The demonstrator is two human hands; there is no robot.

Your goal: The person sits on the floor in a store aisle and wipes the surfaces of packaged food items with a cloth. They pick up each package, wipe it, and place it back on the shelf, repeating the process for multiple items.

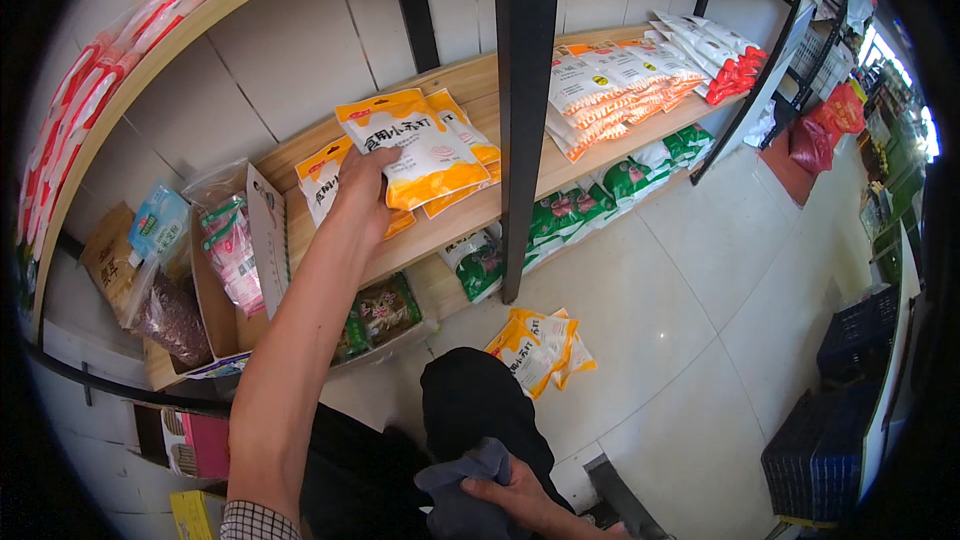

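My left hand reaches over the wooden shelf and holds the left edge of a yellow-and-white plastic packet. Further packets of the same kind lie under and beside it, one at the left partly hidden by my hand and another at the right. My right hand, low in the view near my knee, grips a crumpled dark grey cloth. On the tiled floor beside the shelf lie several similar yellow-and-white packets.
A black metal post stands right of my left hand. Beyond it are stacked white-and-orange bags, with green bags below. An open cardboard box with pink packets stands left. Dark blue crates stand at the right.
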